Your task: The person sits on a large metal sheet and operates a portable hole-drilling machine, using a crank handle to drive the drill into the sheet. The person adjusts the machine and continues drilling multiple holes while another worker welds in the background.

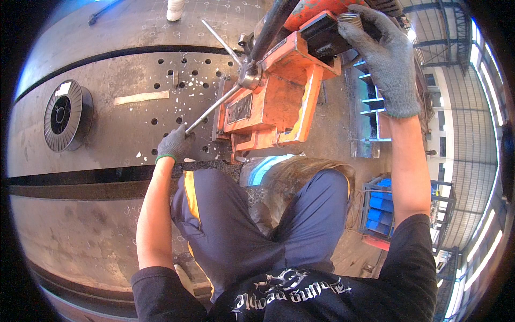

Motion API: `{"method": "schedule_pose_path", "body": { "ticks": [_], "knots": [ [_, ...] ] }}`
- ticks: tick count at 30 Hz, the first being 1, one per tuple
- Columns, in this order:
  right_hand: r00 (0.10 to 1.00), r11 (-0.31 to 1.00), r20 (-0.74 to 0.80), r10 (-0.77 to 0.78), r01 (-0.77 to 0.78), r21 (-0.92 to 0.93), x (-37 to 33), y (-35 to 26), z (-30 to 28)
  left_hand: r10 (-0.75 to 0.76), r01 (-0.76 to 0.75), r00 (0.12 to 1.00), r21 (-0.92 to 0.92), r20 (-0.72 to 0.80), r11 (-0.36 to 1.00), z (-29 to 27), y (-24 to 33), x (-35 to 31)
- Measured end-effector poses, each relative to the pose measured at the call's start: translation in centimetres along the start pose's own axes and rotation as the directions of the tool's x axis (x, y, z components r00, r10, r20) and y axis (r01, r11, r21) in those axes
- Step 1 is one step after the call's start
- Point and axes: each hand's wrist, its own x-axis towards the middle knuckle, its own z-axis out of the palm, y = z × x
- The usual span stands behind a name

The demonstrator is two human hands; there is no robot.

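An orange machine (268,107) with a spoked handle (250,76) stands before me on the steel table. My left hand (175,145), in a grey knitted glove, is closed around the lower end of one metal rod of that handle. At the upper right my right hand (383,56), gloved alike, grips a short ribbed metal cylinder (350,20) between thumb and fingers. This piece is right beside the dark block (323,36) at the machine's far end; whether they touch I cannot make out.
On the left of the perforated steel table (123,129) lies a black wire spool (64,115). A pale strip (141,97) and white chips lie near the holes. A white roll (175,9) stands farther back. Blue bins (380,209) sit in a frame at right. A rounded metal piece (289,174) is between my knees.
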Motion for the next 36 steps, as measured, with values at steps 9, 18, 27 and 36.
{"method": "schedule_pose_path", "body": {
  "ticks": [9,18,27,36],
  "knots": [
    [0.994,0.993,-0.013,-0.107,0.106,-0.054,-0.2,0.3,0.2,0.020,-0.020,1.000,-0.007,-0.021,1.000,0.6,-0.7,0.5],
    [0.997,0.997,0.006,-0.077,0.077,-0.029,0.0,0.2,0.1,0.017,-0.017,1.000,0.005,-0.001,1.000,0.7,-0.8,0.8],
    [0.998,0.998,0.022,-0.054,0.054,-0.043,-0.1,-0.5,0.2,0.023,-0.023,1.000,0.002,-0.012,1.000,0.9,-1.0,0.8],
    [0.997,0.997,0.001,-0.071,0.071,-0.025,0.1,0.5,0.0,0.034,-0.035,0.999,-0.020,-0.016,0.999,0.9,-0.9,0.7]
  ]
}}
